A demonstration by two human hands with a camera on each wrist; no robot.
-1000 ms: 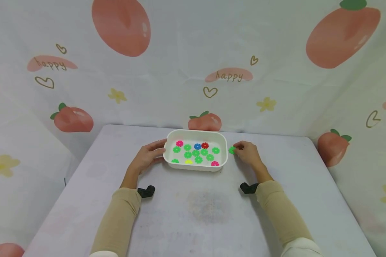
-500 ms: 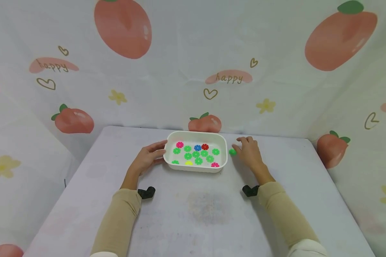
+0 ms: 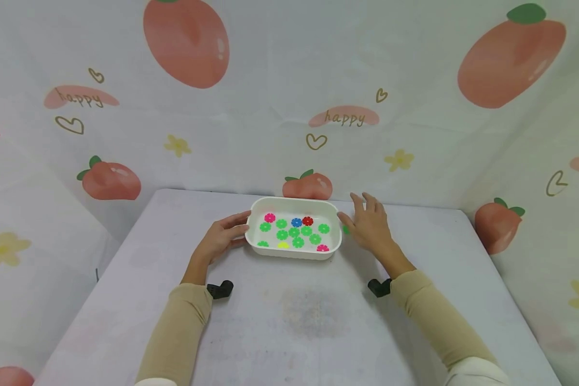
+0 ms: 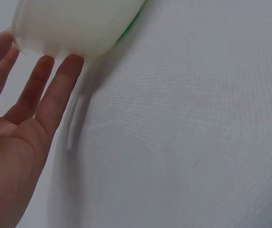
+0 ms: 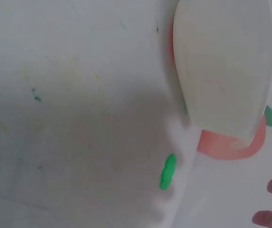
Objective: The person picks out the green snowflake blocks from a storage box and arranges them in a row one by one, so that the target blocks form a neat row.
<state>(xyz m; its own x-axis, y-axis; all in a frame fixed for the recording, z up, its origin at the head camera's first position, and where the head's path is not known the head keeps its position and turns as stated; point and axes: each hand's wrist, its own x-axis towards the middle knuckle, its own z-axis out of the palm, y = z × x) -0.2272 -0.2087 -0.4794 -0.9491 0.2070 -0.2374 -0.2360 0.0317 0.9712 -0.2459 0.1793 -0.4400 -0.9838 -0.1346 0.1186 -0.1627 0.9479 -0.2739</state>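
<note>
Left hand (image 3: pixel 218 239): fingers straight, touching left wall of white plastic tray (image 3: pixel 292 254).
Right hand (image 3: pixel 370 227): fingers spread, holding nothing.
Green flower-shaped plastic disc (image 5: pixel 167 171): on table, right of tray.

Even, bright, diffuse light throughout; no hard glare. Head view sharp at centre, wide-angle bending at the edges, backdrop (image 3: pixel 289 80) slightly washed out. Soft, faint shadows under the tray (image 3: pixel 293 254) and arms on the table (image 3: pixel 309 316). Left wrist view: the tray (image 4: pixel 74 23) overexposed, close fingers (image 4: pixel 55 95) soft. Right wrist view hazy, low contrast, a green piece (image 5: pixel 168 171) blurred, broad dim shadow beside it.
</note>
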